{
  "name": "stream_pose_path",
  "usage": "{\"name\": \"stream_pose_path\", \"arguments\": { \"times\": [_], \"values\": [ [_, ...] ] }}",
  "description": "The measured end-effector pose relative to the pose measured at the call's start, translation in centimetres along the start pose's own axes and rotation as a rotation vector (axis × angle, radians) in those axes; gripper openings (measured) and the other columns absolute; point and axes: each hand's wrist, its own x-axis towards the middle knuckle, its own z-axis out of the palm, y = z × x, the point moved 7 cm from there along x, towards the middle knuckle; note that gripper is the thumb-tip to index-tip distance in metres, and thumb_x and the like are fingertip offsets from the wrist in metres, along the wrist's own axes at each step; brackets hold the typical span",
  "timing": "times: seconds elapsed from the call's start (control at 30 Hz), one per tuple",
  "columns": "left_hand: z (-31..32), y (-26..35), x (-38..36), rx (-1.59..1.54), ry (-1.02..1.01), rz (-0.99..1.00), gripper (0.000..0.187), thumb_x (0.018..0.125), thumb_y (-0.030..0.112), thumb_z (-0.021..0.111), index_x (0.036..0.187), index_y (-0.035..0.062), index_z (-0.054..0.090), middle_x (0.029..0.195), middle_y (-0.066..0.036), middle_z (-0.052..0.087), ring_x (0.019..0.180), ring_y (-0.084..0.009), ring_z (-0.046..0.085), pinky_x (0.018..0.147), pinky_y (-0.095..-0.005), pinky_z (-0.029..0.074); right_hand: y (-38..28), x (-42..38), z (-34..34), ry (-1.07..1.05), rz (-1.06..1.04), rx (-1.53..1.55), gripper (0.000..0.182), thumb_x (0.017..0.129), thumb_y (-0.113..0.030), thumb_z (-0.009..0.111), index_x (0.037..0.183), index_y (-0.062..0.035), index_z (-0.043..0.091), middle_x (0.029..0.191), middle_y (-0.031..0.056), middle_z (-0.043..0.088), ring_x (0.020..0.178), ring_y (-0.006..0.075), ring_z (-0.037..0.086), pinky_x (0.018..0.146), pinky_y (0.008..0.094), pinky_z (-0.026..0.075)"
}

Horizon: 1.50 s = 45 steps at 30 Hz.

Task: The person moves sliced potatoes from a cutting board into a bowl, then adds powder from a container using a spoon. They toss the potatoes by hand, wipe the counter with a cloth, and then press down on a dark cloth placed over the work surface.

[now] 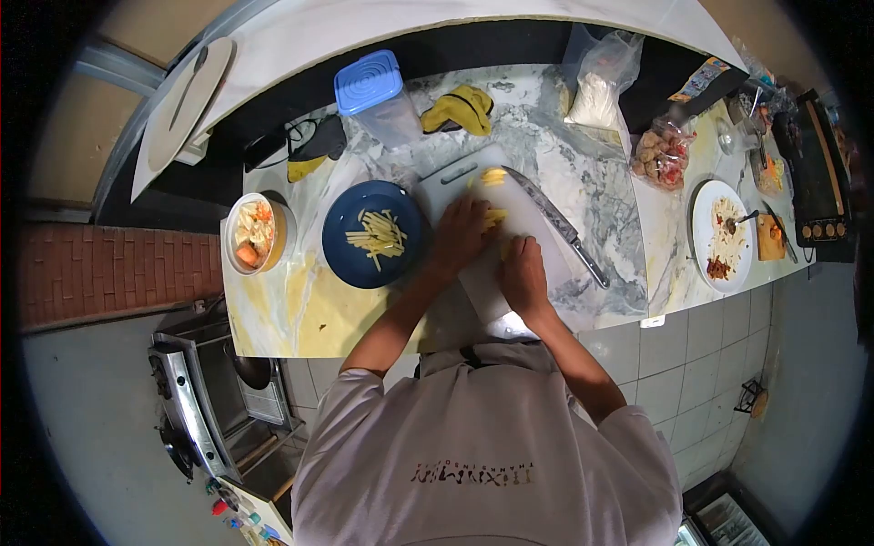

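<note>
Large countertop of white and grey veined marble-look stone (314, 314), yellowish at its near left, on which all items below are set. Flat rectangular cutting board, pale grey-white with a slot handle (533, 214), laid directly before the person, apparently so that both hands can be worked over it. Round dark-blue plate (348, 207), stood just left of the board, presumably for short transfer; a loose heap of pale yellow cut strips (376, 238) is held in it. White round bowl of pale and orange scraps (278, 238), placed farther left, seemingly out of the way. Long knife with grey blade and dark handle (564, 223), lying unheld along the board's right side, its handle turned toward the person, likely for easy pick-up. Left hand (461, 235), lowered over the board, its fingers bent beside small pale yellow pieces (494, 218); whether any are gripped cannot be told. Right hand (523, 275), fingers curled in, just beside the left; its contents, if any, are hidden. Small stack of pale yellow slices (492, 176), rested near the board's far end, apparently kept clear of the fingers.
</note>
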Motion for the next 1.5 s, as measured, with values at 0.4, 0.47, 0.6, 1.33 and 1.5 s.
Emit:
{"name": "stream_pose_path", "arguments": {
  "times": [0.4,0.47,0.6,1.33,1.5],
  "values": [
    [-1.2,1.1,-0.4,0.152,0.180,0.072,0.031,0.083,0.034,0.066,0.094,0.0064,0.057,0.092,-0.013,0.059,0.085,-0.0306,0.060,0.073,-0.0409,0.050,-0.2,0.4,0.1,-0.028,-0.062,-0.186,0.019,0.079,0.002,0.053,0.097,0.0024,0.049,0.095,0.0188,0.046,0.085,0.0350,0.051,0.072,0.0436,0.046],
    [-1.4,1.0,-0.1,0.129,0.199,0.041,0.028,0.084,0.033,0.066,0.092,0.0081,0.055,0.081,-0.011,0.062,0.077,-0.0299,0.062,0.072,-0.0408,0.049,0.2,0.5,0.4,-0.060,-0.021,-0.189,0.020,0.079,0.002,0.053,0.099,0.0022,0.049,0.095,0.0192,0.046,0.089,0.0358,0.052,0.075,0.0442,0.047],
    [-1.4,0.8,0.1,0.093,0.196,0.007,0.028,0.085,0.032,0.065,0.095,0.0087,0.054,0.076,-0.012,0.063,0.071,-0.0315,0.063,0.073,-0.0420,0.049,0.2,0.7,0.3,-0.054,-0.010,-0.193,0.022,0.079,0.003,0.052,0.100,0.0030,0.048,0.095,0.0197,0.047,0.090,0.0361,0.053,0.077,0.0442,0.047],
    [-11.2,-8.8,-4.6,-0.806,0.267,-0.626,0.030,0.099,0.030,0.051,0.093,0.0009,0.053,0.069,-0.003,0.053,0.061,-0.0096,0.048,0.056,-0.0279,0.041,-6.6,7.8,1.5,-0.487,0.103,1.104,0.015,0.095,-0.003,0.048,0.108,-0.0087,0.052,0.082,0.0020,0.053,0.064,0.0091,0.055,0.054,0.0257,0.045],
    [-13.9,-12.2,-7.6,-0.456,0.295,-0.601,0.024,0.098,0.027,0.052,0.099,0.0033,0.054,0.074,-0.016,0.062,0.070,-0.0347,0.065,0.059,-0.0378,0.046,-11.8,9.9,6.8,-0.568,-0.143,0.853,0.008,0.092,-0.008,0.056,0.100,-0.0056,0.055,0.072,0.0043,0.058,0.049,0.0134,0.057,0.044,0.0309,0.046]
  ]
}}
